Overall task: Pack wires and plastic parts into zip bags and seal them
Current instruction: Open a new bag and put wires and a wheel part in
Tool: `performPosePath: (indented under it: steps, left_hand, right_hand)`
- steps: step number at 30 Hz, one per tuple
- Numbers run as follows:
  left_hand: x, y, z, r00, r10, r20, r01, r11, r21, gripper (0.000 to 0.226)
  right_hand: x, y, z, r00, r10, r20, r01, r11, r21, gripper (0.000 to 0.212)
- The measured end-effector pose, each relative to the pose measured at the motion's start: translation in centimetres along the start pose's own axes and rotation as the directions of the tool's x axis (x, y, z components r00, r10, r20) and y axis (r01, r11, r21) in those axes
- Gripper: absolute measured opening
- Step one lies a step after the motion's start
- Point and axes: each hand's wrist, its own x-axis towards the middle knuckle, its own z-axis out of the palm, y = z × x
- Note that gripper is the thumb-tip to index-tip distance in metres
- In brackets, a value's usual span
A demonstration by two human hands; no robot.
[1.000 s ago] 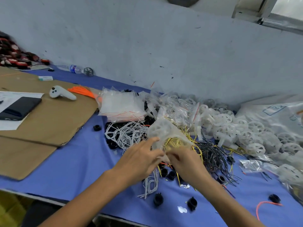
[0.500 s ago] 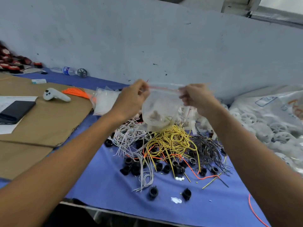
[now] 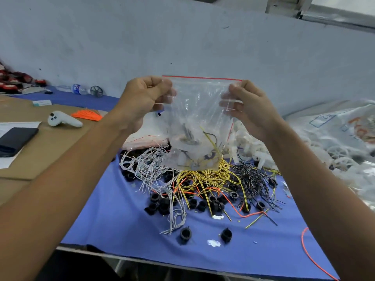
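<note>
Plastic, clear and crinkled, with a thin red strip along its top edge: the zip bag [image 3: 200, 106] hangs in the air above the table, stretched between both hands. The left hand [image 3: 142, 100] pinches the bag's upper left corner with curled fingers. The right hand [image 3: 249, 106] grips the upper right corner, some of its fingertips showing through the film. Whether the mouth is pressed closed cannot be told. At the bottom of the bag lie pale white plastic parts [image 3: 190, 153] and a bent yellow wire [image 3: 211, 138], with something dark among them.

Below the bag, on the blue cloth [image 3: 121, 220] covering the table, loose wires lie in heaps side by side: a tangle of white wires [image 3: 148, 165] on the left, a heap of yellow wires [image 3: 205, 177] in the middle and thin black wires [image 3: 249, 175] on the right. Small black plastic rings [image 3: 185, 234] are scattered in front of and among them. A long orange wire [image 3: 310, 258] curves near the cloth's right front edge.

Further right, white plastic wheels [image 3: 341, 157] pile up by a large pale sack. On the left a brown cardboard sheet [image 3: 50, 147] carries a white handheld controller [image 3: 60, 119], a black phone [image 3: 16, 138] and a bundle of orange strands [image 3: 87, 115].
</note>
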Motion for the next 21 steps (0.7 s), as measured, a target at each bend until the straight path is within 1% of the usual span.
performPosePath:
  steps: [2,5,9,11,13,14,15,16,17,19,20,21]
  left_hand:
    - [0.0,-0.7,-0.1,1.000,-0.015,-0.010,0.015,1.000,0.028,0.008]
    - [-0.1,-2.1,0.1,0.999,0.002,-0.044,0.000,0.998,0.061,0.006]
    - [-0.5,-4.2,0.4,0.997,0.008,-0.082,0.001,0.994,0.108,0.004]
    - [-1.0,-5.2,0.9,0.997,0.031,-0.073,-0.019,0.986,0.166,0.008]
    - [-1.5,-6.0,1.5,0.997,0.057,-0.060,-0.043,0.976,0.213,0.011]
    - [-1.8,-6.3,1.8,0.997,0.064,-0.053,-0.049,0.969,0.241,0.012]
    - [-2.0,-6.5,2.1,0.996,0.070,-0.048,-0.055,0.960,0.276,0.013]
    - [-2.2,-6.8,2.3,0.996,0.081,-0.040,-0.065,0.948,0.312,0.012]
    - [-2.4,-6.8,2.5,0.995,0.092,-0.029,-0.077,0.938,0.338,0.012]
    - [-2.9,-6.8,2.9,0.995,0.102,-0.002,-0.095,0.930,0.355,0.012]
    - [-3.1,-6.6,3.1,0.994,0.107,0.014,-0.105,0.927,0.359,0.012]
    - [-3.3,-6.5,3.2,0.993,0.112,0.031,-0.115,0.924,0.365,0.012]
  right_hand:
    - [-0.1,0.2,0.1,0.999,0.031,-0.024,-0.031,0.999,0.008,0.011]
    - [-0.3,0.5,0.0,0.997,0.064,-0.054,-0.065,0.998,-0.018,0.012]
    - [-0.8,2.0,-0.3,0.990,0.123,-0.062,-0.126,0.991,-0.046,0.010]
    - [-1.1,2.8,-0.6,0.987,0.146,-0.062,-0.151,0.985,-0.083,0.004]
    - [-1.3,3.3,-0.8,0.988,0.137,-0.073,-0.146,0.979,-0.143,0.009]
    - [-1.3,3.3,-0.6,0.992,0.101,-0.073,-0.115,0.967,-0.228,0.014]
    - [-1.3,3.0,-0.3,0.998,0.044,-0.053,-0.060,0.935,-0.350,0.018]
    - [-1.2,2.7,0.3,1.000,-0.019,0.001,0.017,0.879,-0.477,0.020]
    - [-1.1,2.2,1.0,0.994,-0.070,0.088,0.109,0.799,-0.592,0.021]
    - [-0.8,1.3,2.8,0.956,-0.095,0.278,0.279,0.590,-0.758,0.027]
    - [-0.5,1.0,3.7,0.937,-0.081,0.340,0.335,0.481,-0.810,0.034]
    - [-0.2,0.8,4.5,0.927,-0.065,0.369,0.364,0.385,-0.848,0.041]
